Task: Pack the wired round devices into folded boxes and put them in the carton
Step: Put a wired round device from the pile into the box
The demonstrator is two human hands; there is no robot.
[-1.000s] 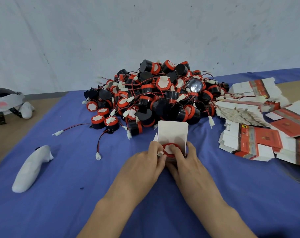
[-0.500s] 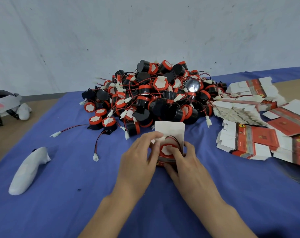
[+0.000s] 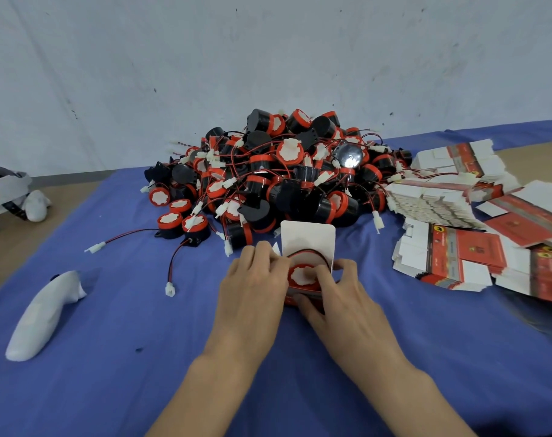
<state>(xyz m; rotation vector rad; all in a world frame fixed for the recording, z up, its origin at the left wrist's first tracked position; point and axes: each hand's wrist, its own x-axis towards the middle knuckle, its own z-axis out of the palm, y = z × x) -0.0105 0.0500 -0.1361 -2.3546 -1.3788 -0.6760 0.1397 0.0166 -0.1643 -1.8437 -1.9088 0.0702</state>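
Cloth (image 3: 117, 383): left hand (image 3: 252, 291), right hand (image 3: 342, 301) around box (image 3: 309, 239)

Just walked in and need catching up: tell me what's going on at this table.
A person is packing one wired round device into a small folded box, flap up. Both the left hand and right hand grip the box, its wire arching above. A pile of devices lies behind; flat box blanks lie to the right.

device pile (image 3: 278, 175) behind box (image 3: 309, 244), flat boxes (image 3: 451, 257) right
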